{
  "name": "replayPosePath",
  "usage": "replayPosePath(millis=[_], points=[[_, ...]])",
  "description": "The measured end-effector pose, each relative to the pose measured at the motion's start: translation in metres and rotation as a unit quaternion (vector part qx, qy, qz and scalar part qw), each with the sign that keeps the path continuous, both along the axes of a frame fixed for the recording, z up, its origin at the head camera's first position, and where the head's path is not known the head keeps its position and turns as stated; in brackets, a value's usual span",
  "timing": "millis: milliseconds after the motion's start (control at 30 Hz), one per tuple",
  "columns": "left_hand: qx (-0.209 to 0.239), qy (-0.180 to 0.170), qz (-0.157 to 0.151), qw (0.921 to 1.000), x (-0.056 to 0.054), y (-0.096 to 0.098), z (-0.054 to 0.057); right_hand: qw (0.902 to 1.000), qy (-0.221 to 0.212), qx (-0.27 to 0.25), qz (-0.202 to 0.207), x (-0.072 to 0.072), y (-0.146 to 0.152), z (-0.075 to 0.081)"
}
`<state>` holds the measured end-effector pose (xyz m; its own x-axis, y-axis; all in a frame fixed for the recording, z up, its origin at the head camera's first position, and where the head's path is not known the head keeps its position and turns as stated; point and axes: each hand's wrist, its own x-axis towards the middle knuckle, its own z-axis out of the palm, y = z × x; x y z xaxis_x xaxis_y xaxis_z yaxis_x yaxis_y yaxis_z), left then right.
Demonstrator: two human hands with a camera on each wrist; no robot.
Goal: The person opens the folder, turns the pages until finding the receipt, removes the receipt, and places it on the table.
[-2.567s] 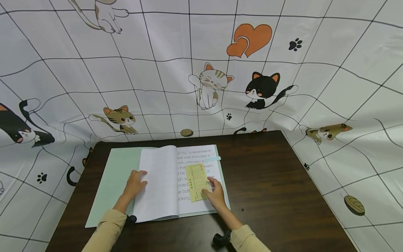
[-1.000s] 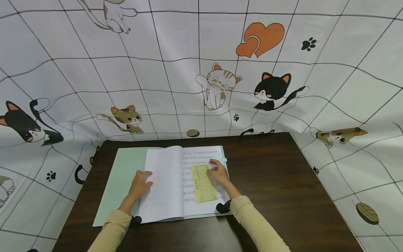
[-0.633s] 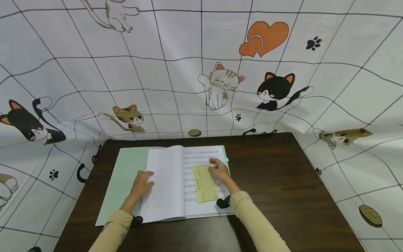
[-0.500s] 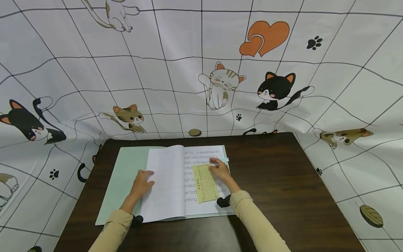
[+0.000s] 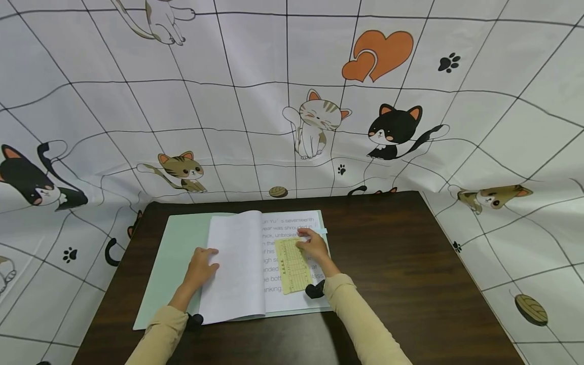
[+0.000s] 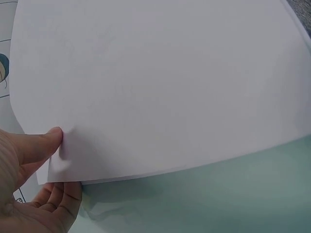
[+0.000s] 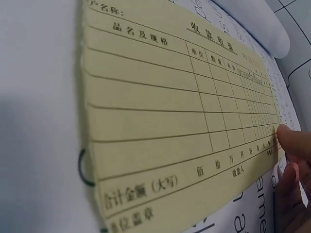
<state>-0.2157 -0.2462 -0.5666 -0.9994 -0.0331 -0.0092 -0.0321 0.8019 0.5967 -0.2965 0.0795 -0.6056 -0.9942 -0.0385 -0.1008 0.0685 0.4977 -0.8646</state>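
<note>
In the head view my left hand [image 5: 199, 268] is at the outer edge of the white left-hand pages [image 5: 234, 274]. The left wrist view shows its thumb on top and its fingers beneath, pinching the sheets' corner. My right hand [image 5: 316, 247] pinches the upper right corner of a yellow receipt slip [image 5: 292, 268], which lies over the printed right-hand page [image 5: 272, 299]. Close up in the right wrist view, the receipt [image 7: 150, 116] has ruled lines and Chinese print, with thumb and fingers at its far corner. The pages lie in an open pale green folder [image 5: 157, 284].
A pale blue tab [image 5: 323, 231] sticks out past the page's right edge, near my right hand. The folder lies on a dark wooden table [image 5: 388, 253]. Behind and beside the table hangs a white grid-patterned curtain [image 5: 255, 56] with cartoon cats.
Since the earliest frame, my right hand has moved up the receipt's right side to its upper corner. My left hand has stayed on the pages. The head view has shifted slightly.
</note>
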Motion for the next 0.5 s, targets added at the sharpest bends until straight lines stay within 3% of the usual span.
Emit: replayPosePath(millis=[500], points=[[-0.002, 0.004, 0.001, 1.0000, 0.0013, 0.0000, 0.0025, 0.9981, -0.006, 0.058, -0.017, 0.0005, -0.0047, -0.0012]])
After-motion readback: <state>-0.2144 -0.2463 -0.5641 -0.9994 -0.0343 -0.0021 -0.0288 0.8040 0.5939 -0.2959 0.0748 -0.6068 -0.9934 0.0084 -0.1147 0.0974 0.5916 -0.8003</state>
